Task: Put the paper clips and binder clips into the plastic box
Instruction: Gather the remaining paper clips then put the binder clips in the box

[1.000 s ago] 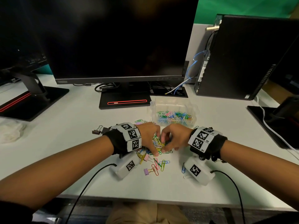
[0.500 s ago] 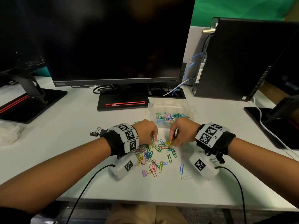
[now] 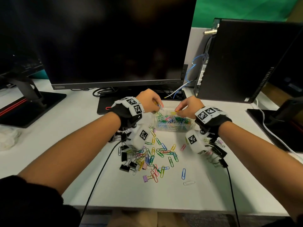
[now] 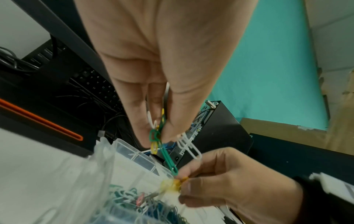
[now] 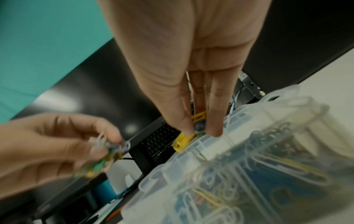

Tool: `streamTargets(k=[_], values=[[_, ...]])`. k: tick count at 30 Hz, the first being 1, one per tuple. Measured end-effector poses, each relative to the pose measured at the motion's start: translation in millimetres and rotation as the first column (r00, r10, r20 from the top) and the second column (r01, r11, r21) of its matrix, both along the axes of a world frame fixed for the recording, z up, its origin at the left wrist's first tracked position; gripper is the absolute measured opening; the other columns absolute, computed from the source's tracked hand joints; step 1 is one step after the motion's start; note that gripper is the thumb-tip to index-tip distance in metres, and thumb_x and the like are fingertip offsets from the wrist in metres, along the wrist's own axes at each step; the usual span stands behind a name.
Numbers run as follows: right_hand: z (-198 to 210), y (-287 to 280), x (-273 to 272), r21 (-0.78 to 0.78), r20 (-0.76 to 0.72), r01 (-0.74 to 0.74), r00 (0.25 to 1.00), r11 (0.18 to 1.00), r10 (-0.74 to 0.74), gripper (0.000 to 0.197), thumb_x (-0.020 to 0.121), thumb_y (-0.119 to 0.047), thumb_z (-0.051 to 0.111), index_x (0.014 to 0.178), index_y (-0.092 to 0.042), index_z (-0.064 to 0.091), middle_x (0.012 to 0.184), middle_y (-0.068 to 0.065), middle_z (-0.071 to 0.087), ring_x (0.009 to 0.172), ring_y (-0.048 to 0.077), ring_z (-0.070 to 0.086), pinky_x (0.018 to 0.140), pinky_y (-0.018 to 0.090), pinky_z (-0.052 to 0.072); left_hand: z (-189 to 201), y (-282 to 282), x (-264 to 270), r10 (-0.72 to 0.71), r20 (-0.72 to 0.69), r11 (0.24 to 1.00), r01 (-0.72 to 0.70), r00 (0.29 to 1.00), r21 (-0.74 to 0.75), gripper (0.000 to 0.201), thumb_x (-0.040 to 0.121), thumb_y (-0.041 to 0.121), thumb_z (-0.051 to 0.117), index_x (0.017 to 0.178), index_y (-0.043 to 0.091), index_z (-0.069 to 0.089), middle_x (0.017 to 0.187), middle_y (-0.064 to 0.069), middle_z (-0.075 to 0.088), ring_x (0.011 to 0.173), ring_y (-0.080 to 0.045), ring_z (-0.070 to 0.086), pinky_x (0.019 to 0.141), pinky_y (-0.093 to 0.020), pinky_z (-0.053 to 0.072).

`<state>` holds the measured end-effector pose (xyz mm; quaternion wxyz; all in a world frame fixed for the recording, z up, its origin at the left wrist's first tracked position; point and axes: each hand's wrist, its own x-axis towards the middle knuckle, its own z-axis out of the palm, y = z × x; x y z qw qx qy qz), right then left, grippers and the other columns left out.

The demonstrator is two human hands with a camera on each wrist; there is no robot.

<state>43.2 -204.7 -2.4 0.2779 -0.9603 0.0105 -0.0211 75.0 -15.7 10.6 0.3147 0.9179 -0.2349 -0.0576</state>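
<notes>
A clear plastic box (image 3: 173,127) holding several coloured paper clips stands on the white desk in front of the monitor. My left hand (image 3: 148,102) hovers over the box's left rim and pinches a bunch of paper clips (image 4: 159,136), green, yellow and white. My right hand (image 3: 188,106) hovers over the box's right side and pinches yellow paper clips (image 5: 184,141) just above the rim (image 5: 210,141). Loose paper clips (image 3: 161,154) and black binder clips (image 3: 125,155) lie scattered on the desk nearer me. A purple binder clip (image 3: 146,178) lies among them.
A dark monitor (image 3: 106,41) on its stand (image 3: 105,104) rises right behind the box. A black computer tower (image 3: 242,61) stands at the back right, with cables beside it. More binder clips (image 3: 218,149) lie under my right wrist. A second monitor base (image 3: 24,108) sits left.
Both hands have lifted off the clip pile on the desk and moved away from me to above the box, each carrying paper clips.
</notes>
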Motion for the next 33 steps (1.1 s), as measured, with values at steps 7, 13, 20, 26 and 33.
streamTargets(k=[7, 13, 20, 26, 33], values=[[-17, 2, -11, -0.250, -0.078, -0.213, 0.977, 0.944, 0.200, 0.014, 0.083, -0.021, 0.063, 0.087, -0.011, 0.072, 0.091, 0.005, 0.072, 0.075, 0.014, 0.056, 0.072, 0.025, 0.045, -6, -24, 13, 0.047, -0.003, 0.997, -0.048, 0.999, -0.056, 0.017, 0.081, 0.005, 0.067, 0.095, 0.011, 0.073, 0.081, -0.002, 0.065, 0.059, -0.008, 0.060, 0.049, -0.006, 0.049], [-15, -3, -24, -0.254, -0.096, -0.322, 0.947, 0.912, 0.308, 0.014, 0.084, -0.015, 0.062, 0.092, -0.013, 0.074, 0.096, 0.004, 0.073, 0.082, 0.015, 0.061, 0.075, 0.020, 0.043, -19, -36, 8, 0.002, -0.150, 1.000, 0.002, 0.989, 0.025, 0.032, 0.085, -0.004, 0.051, 0.109, 0.012, 0.066, 0.102, -0.012, 0.068, 0.083, -0.018, 0.061, 0.074, -0.026, 0.056], [-13, 1, -34, -0.314, 0.009, -0.310, 0.944, 0.898, 0.329, 0.017, 0.083, -0.017, 0.063, 0.098, -0.018, 0.070, 0.099, 0.003, 0.066, 0.073, 0.009, 0.046, 0.072, 0.021, 0.037, -7, -4, 4, 0.000, -0.109, 0.999, -0.004, 0.994, -0.035, 0.032, 0.087, -0.008, 0.042, 0.103, 0.005, 0.067, 0.093, -0.010, 0.065, 0.084, -0.019, 0.060, 0.066, -0.023, 0.051], [-16, 37, -45, -0.284, -0.054, -0.473, 0.877, 0.834, 0.478, 0.021, 0.084, -0.013, 0.059, 0.101, -0.015, 0.070, 0.104, 0.002, 0.069, 0.075, 0.005, 0.050, 0.074, 0.017, 0.036, -16, 51, -9, -0.080, -0.088, 0.935, 0.106, 0.993, 0.339, 0.020, 0.086, 0.004, 0.058, 0.099, 0.016, 0.067, 0.099, 0.003, 0.066, 0.090, -0.008, 0.061, 0.072, -0.011, 0.045], [-30, 81, -38, -0.351, -0.159, -0.492, 0.870, 0.797, 0.468, 0.036, 0.087, -0.006, 0.050, 0.120, -0.014, 0.061, 0.123, 0.009, 0.059, 0.114, 0.027, 0.054, 0.095, 0.033, 0.045, -36, 69, -27, -0.047, -0.038, 0.866, 0.060, 0.998, 0.497, 0.024, 0.085, 0.021, 0.062, 0.109, 0.020, 0.066, 0.106, 0.003, 0.065, 0.078, -0.005, 0.051, 0.058, -0.006, 0.032]])
